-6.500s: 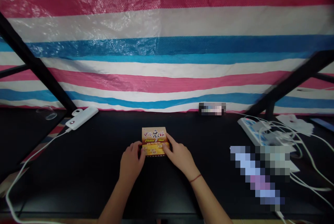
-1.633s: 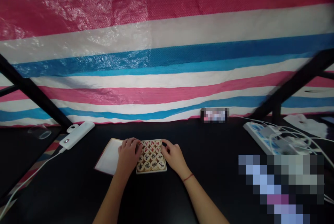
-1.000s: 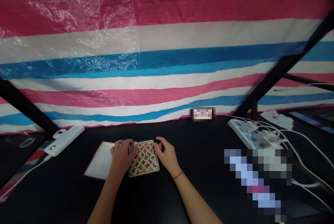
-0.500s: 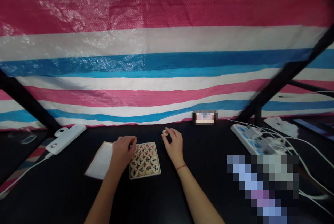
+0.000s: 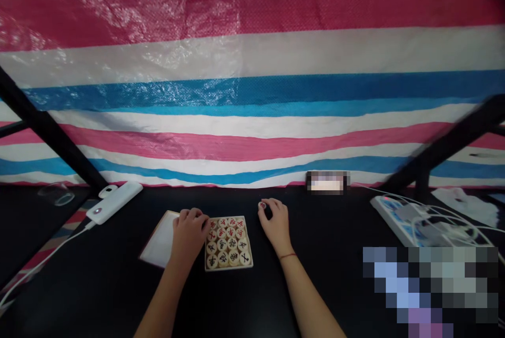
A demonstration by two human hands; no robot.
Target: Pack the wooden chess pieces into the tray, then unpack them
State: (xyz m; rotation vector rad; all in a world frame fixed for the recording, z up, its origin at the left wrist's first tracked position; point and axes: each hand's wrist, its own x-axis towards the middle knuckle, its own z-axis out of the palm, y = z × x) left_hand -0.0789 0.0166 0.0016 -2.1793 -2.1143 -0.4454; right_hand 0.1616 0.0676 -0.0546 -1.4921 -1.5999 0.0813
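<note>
My right hand (image 5: pixel 277 225) is to the right of the box, low over the black tabletop. Its thumb and fingers pinch a round Chinese chess piece (image 5: pixel 262 205) with a red character on top. At the upper left corner of the shallow square box (image 5: pixel 229 269) is my left hand (image 5: pixel 191 230), its fingers bent and closed; anything between the fingertips is hidden. Rows of chess pieces (image 5: pixel 223 244) fill the box, red characters in the far rows and black in the near ones. Partly behind my left forearm lies a white-faced lid or flat sheet (image 5: pixel 160 242).
A white power bank (image 5: pixel 114 203) with a cable lies at the left, near a clear cup (image 5: pixel 63 195). A blurred-out device (image 5: pixel 326 181) stands at the back. To the right are a power strip (image 5: pixel 398 221) and tangled white cables. Striped sheeting (image 5: pixel 236 91) hangs behind.
The whole scene has shifted right in view as my head turned. My left fingers have curled down at the box corner. My right hand still holds its piece, slightly lower.
</note>
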